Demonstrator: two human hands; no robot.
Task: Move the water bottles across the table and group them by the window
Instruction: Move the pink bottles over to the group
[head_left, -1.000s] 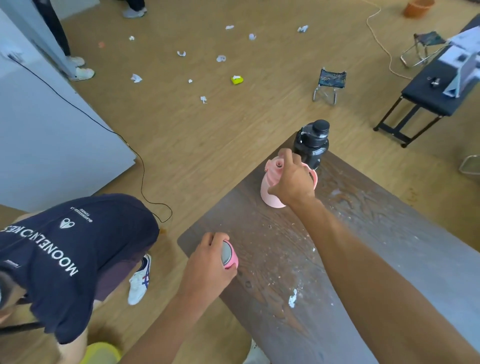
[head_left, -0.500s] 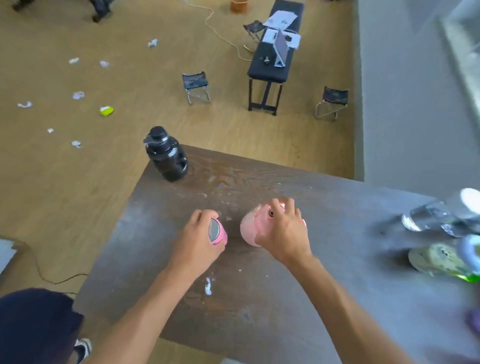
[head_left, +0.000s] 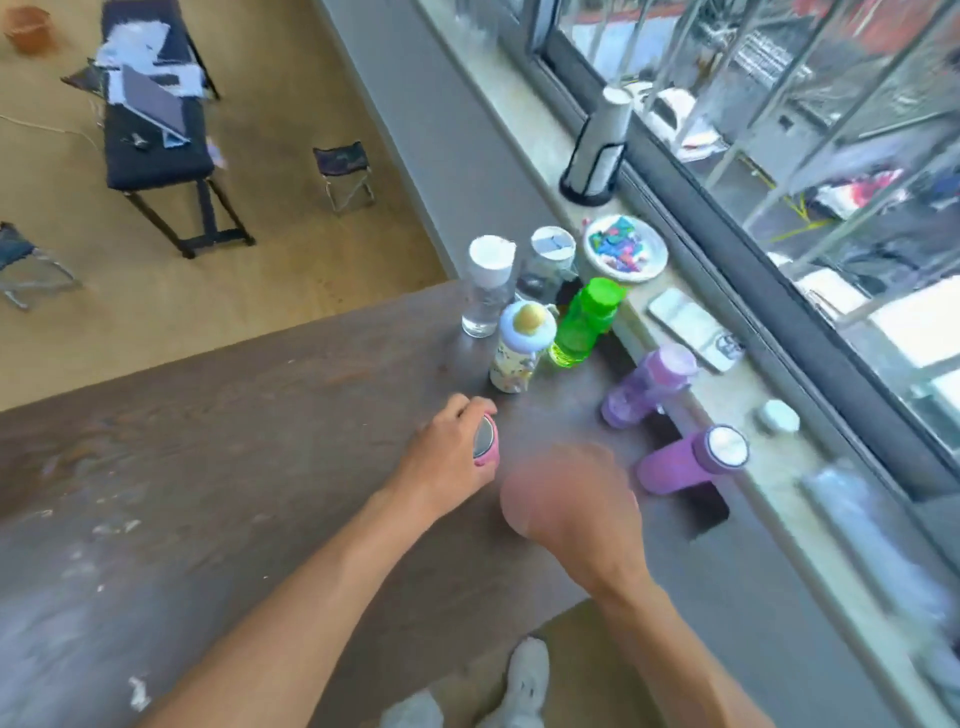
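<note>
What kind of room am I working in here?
Probably an improvised workroom or test space, not a home kitchen. A worn, paint-flecked table stands against a barred window, folding camp stools sit on the bare floor, and a black bench holds papers and gear.

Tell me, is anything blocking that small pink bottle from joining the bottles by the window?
Nothing visible does. The left hand holds the small pink bottle, and bare table lies between it and the cartoon bottle and purple bottle.
</note>
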